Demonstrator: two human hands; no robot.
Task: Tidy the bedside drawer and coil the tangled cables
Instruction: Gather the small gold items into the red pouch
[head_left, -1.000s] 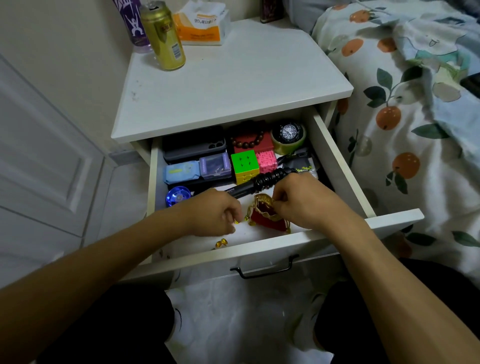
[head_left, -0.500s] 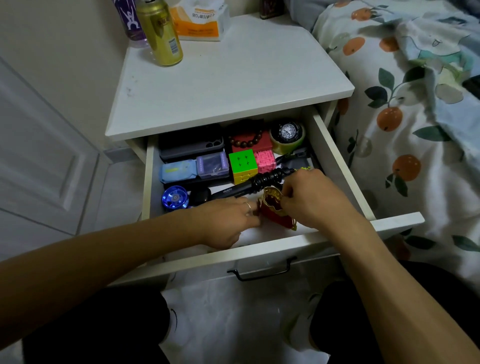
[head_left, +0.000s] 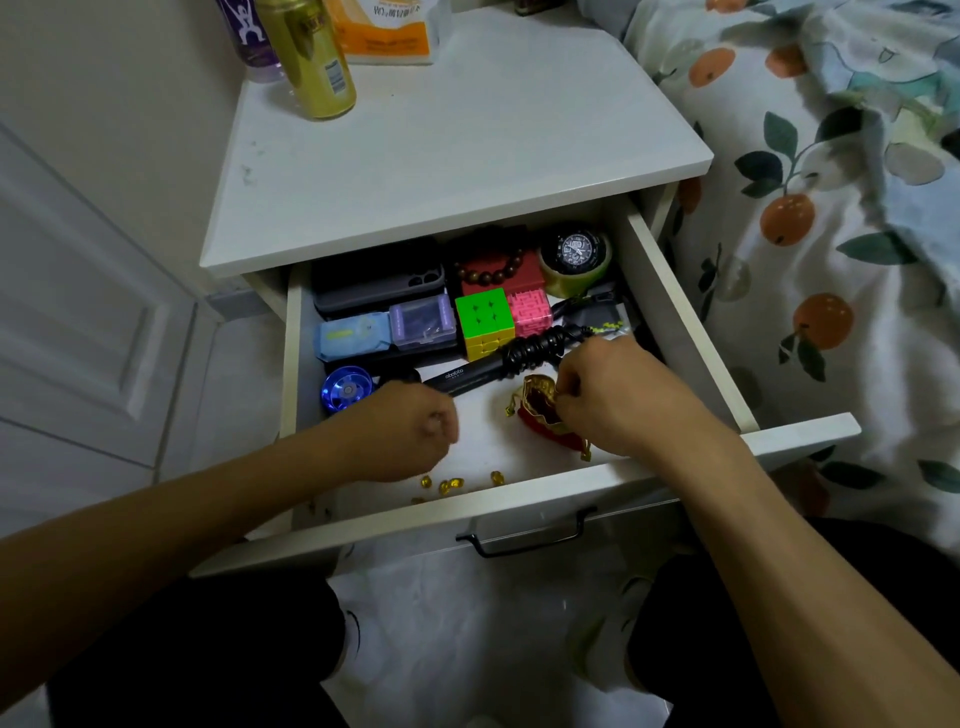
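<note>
A white panelled door (head_left: 78, 322) is standing at nine o'clock, beside the white nightstand. On its surface (head_left: 467, 145), up at eleven o'clock, a purple bottle (head_left: 247, 36), a gold can (head_left: 314, 62) and an orange-and-white tissue pack (head_left: 387, 28) are sitting close together. Below, the drawer (head_left: 519, 499) is hanging open. Along its back are lying a dark phone case (head_left: 376, 278), a blue box (head_left: 353, 338), a clear purple box (head_left: 423, 322), a green-topped cube (head_left: 483, 322), a pink maze cube (head_left: 530, 312), a bead bracelet (head_left: 491, 267) on a red box and a watch (head_left: 574, 249). The left hand (head_left: 405, 431) is hovering at seven o'clock in the drawer with fingers curled, and I cannot tell whether it is holding anything. Small gold pieces (head_left: 447, 484) are lying just below it. A black wand with its cable coiled round it (head_left: 498, 364) is lying slantwise at the centre. The right hand (head_left: 613, 395) is pinching the mouth of a red-and-gold pouch (head_left: 545, 415) at five o'clock. At three o'clock a fruit-print bedspread (head_left: 831, 234) is draping the bed.
</note>
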